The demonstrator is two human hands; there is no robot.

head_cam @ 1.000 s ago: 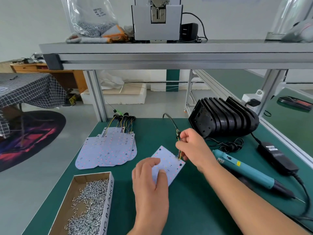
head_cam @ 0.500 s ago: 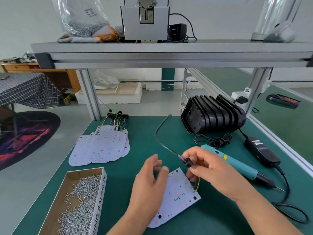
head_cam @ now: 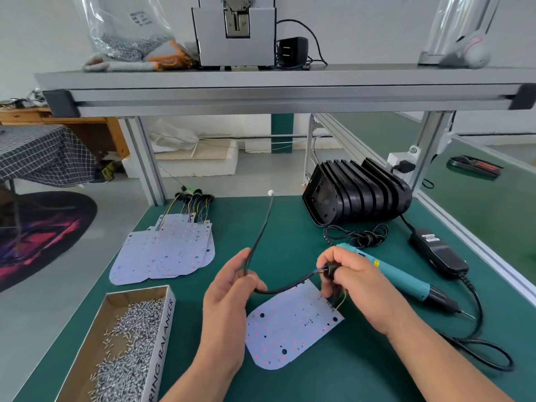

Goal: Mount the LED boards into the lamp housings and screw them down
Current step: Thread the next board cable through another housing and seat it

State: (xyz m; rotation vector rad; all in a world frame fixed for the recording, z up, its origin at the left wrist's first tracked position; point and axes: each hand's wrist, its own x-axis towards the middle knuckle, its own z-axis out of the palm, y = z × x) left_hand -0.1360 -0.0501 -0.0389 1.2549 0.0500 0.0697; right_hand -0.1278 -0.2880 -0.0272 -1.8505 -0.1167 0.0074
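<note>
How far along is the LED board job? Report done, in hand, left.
Done: nothing mounted that shows; the black housings lie stacked at the back with no board visible in them. In hand: one LED board lies in front, its black lead held by the left hand and pinched near the board by the right hand. Left: the board stack, plus all screwing; the screwdriver and screw box lie untouched.

Bright, soft and even, with only faint shadows on the dark green bench mat (head_cam: 290, 227). Bowed by the wide lens along the grey aluminium shelf beam (head_cam: 290, 95). Sharp centrally, softer toward corners.
</note>
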